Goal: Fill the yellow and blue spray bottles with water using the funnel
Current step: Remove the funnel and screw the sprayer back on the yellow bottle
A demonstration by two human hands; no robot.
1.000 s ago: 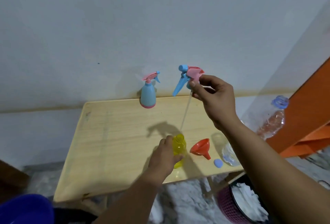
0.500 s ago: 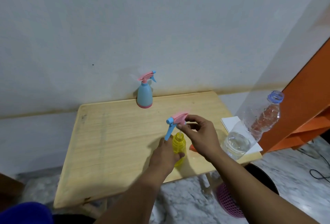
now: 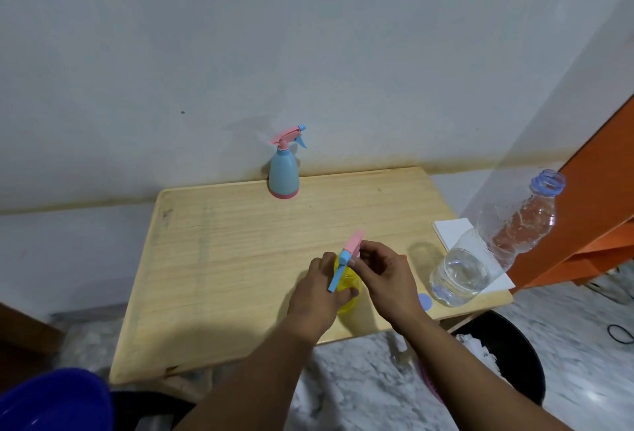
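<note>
The small yellow spray bottle [image 3: 349, 288] stands near the front edge of the wooden table [image 3: 223, 259]. My left hand [image 3: 317, 296] grips its body from the left. My right hand [image 3: 384, 276] pinches the pink and blue spray head [image 3: 346, 257], which sits on the yellow bottle's neck with its blue trigger pointing down left. The blue spray bottle [image 3: 284, 175] with its pink head on stands upright at the table's back edge. The funnel is hidden behind my right hand.
A clear plastic water bottle [image 3: 494, 245], uncapped and partly full, stands at the table's right edge on a white pad [image 3: 453, 230]; its blue cap [image 3: 424, 302] lies beside it. A black bin [image 3: 504, 355] sits on the floor below right, an orange shelf [image 3: 600, 197] stands right, and a blue basin [image 3: 51, 399] shows bottom left.
My right hand lowered the spray head with its tube from high above the table down onto the yellow bottle's neck. My left hand stayed on the bottle. The funnel went out of sight.
</note>
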